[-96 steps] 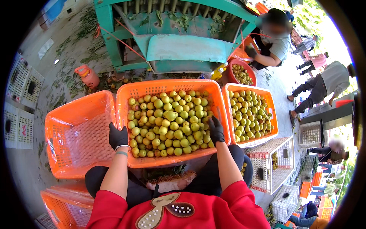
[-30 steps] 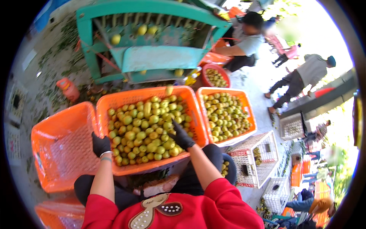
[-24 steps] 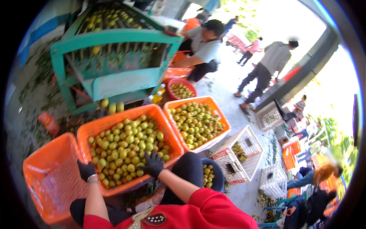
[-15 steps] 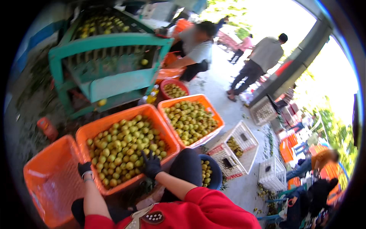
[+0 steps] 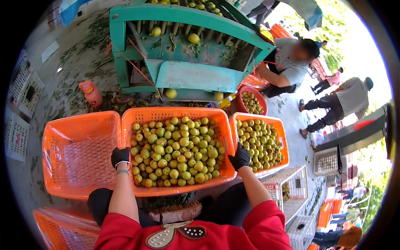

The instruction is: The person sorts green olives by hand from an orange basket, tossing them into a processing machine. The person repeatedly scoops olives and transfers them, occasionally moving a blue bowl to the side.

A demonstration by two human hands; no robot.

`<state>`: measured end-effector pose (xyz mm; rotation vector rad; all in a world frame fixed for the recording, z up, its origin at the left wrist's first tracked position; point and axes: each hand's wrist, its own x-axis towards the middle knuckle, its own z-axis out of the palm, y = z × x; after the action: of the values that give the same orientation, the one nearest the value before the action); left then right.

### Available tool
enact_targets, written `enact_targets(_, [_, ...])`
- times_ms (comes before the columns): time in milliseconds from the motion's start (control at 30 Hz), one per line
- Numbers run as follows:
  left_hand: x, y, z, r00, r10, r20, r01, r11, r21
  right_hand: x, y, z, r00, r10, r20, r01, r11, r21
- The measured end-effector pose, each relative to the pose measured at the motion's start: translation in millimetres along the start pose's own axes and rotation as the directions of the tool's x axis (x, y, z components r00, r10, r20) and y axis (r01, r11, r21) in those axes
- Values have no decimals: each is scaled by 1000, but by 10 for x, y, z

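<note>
Between my two black-gloved hands stands an orange plastic crate (image 5: 179, 191), heaped with round yellow-green fruit (image 5: 179, 152) that has brownish patches. My left hand (image 5: 121, 157) is closed over its left rim, where a second orange crate (image 5: 81, 192) stands against it. That second crate has a clear plastic lining and shows its bare bottom. At the opposite side, my right hand (image 5: 240, 157) grips the right rim with the fingers bent over it. Beside that hand a third orange crate (image 5: 281, 139) holds more of the same fruit. My fingertips are partly hidden.
Ahead stands a green sorting machine (image 5: 196, 77) with fruit on it. A red tub (image 5: 263, 100) of fruit and a crouching person (image 5: 287, 66) are at its right. White crates (image 5: 298, 185) stand at right, an orange gas bottle (image 5: 91, 95) at far left, stacked orange crates (image 5: 62, 225) near left.
My right hand has moved from the fruit, where its fingers were spread, to the crate's right rim. My left hand stays at the left rim. The view has turned and levelled.
</note>
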<state>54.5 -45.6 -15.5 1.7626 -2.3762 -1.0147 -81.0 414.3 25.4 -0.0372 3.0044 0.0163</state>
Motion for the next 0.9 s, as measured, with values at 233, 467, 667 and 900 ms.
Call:
enact_targets(233, [73,-51,105,998,-54,-9,55,998,35,266,276,653,1000,-12,12,9,982,188])
enact_targets(467, [309,-207,279,998,-63,-23,64,998,10,235,225,669,982,-107,-154,143,959,246])
enact_targets(667, [489,-386,327,1000,15,-1,-15,995,-95,172,205,664,971,-127,-202,179,947,266])
enact_targets(900, [257,-172,196,972,110,208,-64,975,-214,181,221,698,938,-116,-328,116,993,-20])
